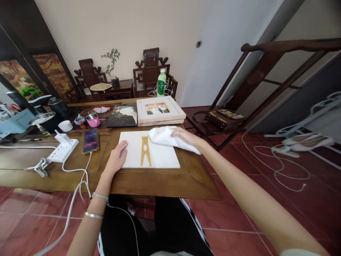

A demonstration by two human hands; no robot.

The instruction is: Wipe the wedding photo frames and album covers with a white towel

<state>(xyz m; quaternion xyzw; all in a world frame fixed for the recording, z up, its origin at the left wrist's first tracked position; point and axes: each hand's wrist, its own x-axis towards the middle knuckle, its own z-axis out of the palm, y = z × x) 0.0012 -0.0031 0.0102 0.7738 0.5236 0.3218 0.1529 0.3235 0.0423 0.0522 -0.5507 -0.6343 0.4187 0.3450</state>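
A flat white board (165, 158) lies near the front edge of the wooden table. On it rests a flat gold-coloured piece (145, 140) with a cat-like head, an oval hole and two long legs. My left hand (117, 156) lies on the board's left edge, fingers stretched out; a small dark patch shows beside the thumb, too small to name. My right hand (183, 135) grips a white cloth (162, 136) over the board's upper right part. One end of the cloth hangs past the board's right side. The fingers under the cloth are partly hidden.
Behind the board are a framed picture (174, 106), a dark painted panel (121, 121) and a green bottle (161, 83). Leftward sit a phone (90, 140), a white power strip (60, 153) with trailing cables, a metal stand (41, 167) and a pink cup (93, 121). A wooden chair (229, 89) stands right.
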